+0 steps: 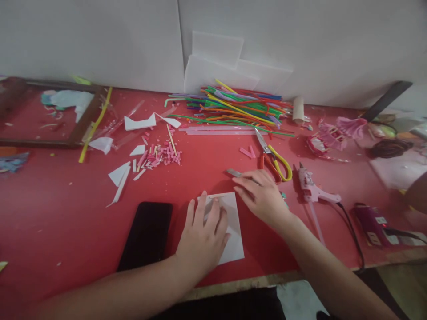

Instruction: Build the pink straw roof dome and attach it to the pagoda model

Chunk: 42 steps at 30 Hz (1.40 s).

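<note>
My left hand (203,238) lies with its fingers spread on a white sheet of paper (235,242), pressing it to the red tabletop. A thin pale strip shows at the paper's top edge, by the fingertips. Just past the paper's upper right corner, my right hand (263,198) has its fingers curled over a utility knife (233,172). The knife's metal blade end sticks out to the left; the palm hides most of its handle. Scissors (271,160) with red and yellow handles lie right behind that hand. A black phone (147,235) rests left of the paper.
Pink cut bits (163,154) and white paper scraps (140,123) lie at centre left. Colourful pipe cleaners (236,106) are heaped against the wall. To the right are a pink glue gun (310,186) with a cord and a purple power strip (373,224). A brown frame (80,120) stands far left.
</note>
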Tool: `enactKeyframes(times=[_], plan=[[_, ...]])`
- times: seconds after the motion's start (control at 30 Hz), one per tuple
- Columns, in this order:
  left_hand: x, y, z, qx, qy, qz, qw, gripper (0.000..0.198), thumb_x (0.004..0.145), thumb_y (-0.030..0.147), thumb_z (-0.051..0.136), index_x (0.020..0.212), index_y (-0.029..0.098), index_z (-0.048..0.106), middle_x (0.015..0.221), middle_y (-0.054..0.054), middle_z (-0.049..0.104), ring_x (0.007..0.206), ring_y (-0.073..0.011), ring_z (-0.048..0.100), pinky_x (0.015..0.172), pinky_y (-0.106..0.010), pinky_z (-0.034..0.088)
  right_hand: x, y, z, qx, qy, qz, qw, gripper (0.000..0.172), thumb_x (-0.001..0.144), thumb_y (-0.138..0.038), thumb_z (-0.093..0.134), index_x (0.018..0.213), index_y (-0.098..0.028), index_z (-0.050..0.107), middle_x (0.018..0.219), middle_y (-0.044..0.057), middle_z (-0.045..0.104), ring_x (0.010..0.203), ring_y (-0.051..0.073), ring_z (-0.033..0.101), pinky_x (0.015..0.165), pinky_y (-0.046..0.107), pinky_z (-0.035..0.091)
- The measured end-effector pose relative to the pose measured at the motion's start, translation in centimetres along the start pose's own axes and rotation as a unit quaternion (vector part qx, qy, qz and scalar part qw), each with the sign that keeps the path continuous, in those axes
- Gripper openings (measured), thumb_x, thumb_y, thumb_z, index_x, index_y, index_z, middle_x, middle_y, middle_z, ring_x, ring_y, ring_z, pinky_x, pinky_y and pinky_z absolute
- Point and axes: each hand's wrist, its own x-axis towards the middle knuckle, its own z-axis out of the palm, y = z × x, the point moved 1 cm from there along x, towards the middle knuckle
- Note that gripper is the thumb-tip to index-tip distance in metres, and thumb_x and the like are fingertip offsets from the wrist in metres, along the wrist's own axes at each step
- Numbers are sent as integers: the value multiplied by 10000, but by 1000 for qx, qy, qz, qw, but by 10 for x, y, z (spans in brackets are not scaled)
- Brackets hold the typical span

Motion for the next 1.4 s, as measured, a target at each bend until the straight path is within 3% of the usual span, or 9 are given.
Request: enactKeyframes(times=[0.2,0.37,0.57,0.7,0.83,1.1,1.4], plan=[[0,-4,-5,12,-3,17,1000,416,858,439,660,1146,141,690,1283,-155,668,1195,-469,575,837,-575,508,-3,-27,19,94,-31,6,995,92,933,-184,596,895,-194,679,880,48,686,845,203,601,819,381,492],[-2,-4,-8,16,-1,18,1000,585,770,581,732,1174,162,681,1330,-153,641,1115,-442,605,754,-523,509,-11,-30,22,118,-24,43,992,112,947,-173,561,907,-200,662,894,52,656,868,209,583,824,388,505],[-3,-2,-10,19,17,21,999,601,734,581,770,1140,145,695,1199,-147,687,1078,-419,613,783,-507,493,-21,-26,14,97,-26,43,994,141,952,-128,520,910,-179,645,902,70,641,869,212,573,808,392,510],[-1,-1,-9,19,22,40,999,751,648,661,797,1114,80,697,1107,-185,697,1053,-388,621,859,-495,502,-23,-27,10,95,-25,29,995,119,936,-134,561,896,-188,658,891,57,651,860,205,566,782,372,506],[0,-1,-10,9,17,47,999,823,579,735,788,1073,82,706,1043,-178,703,958,-360,635,804,-466,525,-23,-29,8,89,-31,27,995,119,930,-149,570,870,-190,665,873,54,656,841,197,572,763,353,510],[-4,0,-7,-3,15,53,998,639,774,657,694,1087,100,713,1285,-127,663,1066,-345,583,843,-452,509,-22,-29,6,73,-49,26,996,156,949,-163,535,882,-190,674,884,62,655,836,197,582,757,350,517],[-4,1,-7,-10,8,50,999,674,745,629,742,1118,68,698,1284,-145,668,1101,-346,572,876,-457,496,-20,-30,4,66,-47,17,997,173,958,-164,522,844,-191,650,858,59,649,808,192,575,742,338,512]])
